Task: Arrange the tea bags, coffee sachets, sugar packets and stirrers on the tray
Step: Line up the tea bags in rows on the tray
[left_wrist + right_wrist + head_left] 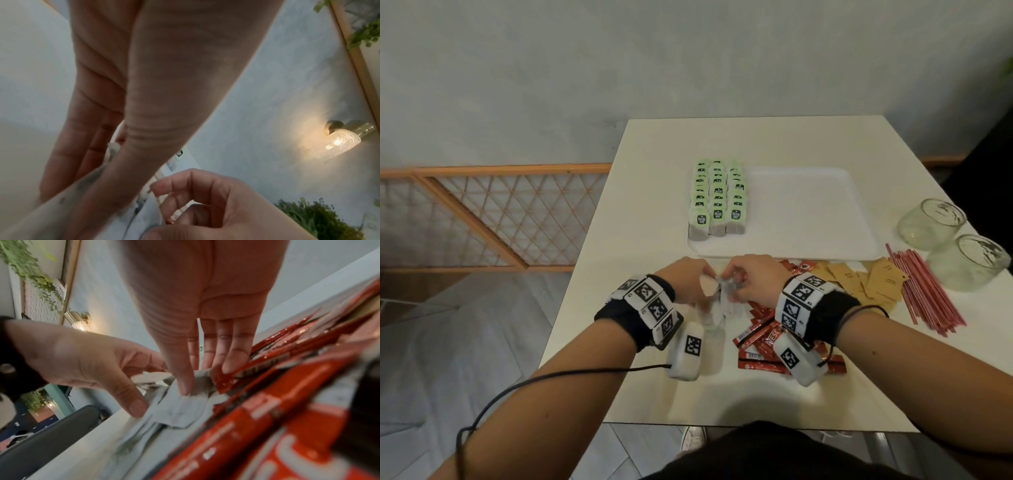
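From the head view, both hands meet over a small pile of pale packets (pixel 717 305), probably the sugar packets; the left hand (pixel 688 279) and right hand (pixel 753 282) each pinch at it, beyond which lies the white tray (pixel 808 212) with rows of green tea bags (pixel 717 198). Squaring the packets into one stack before lifting would serve best. Left wrist view: blurred, with the grasp hidden. Right wrist view: the thumb presses a packet beside red coffee sachets (pixel 267 410); the count is unclear.

Head looks down; wrist views, close, share both hands.
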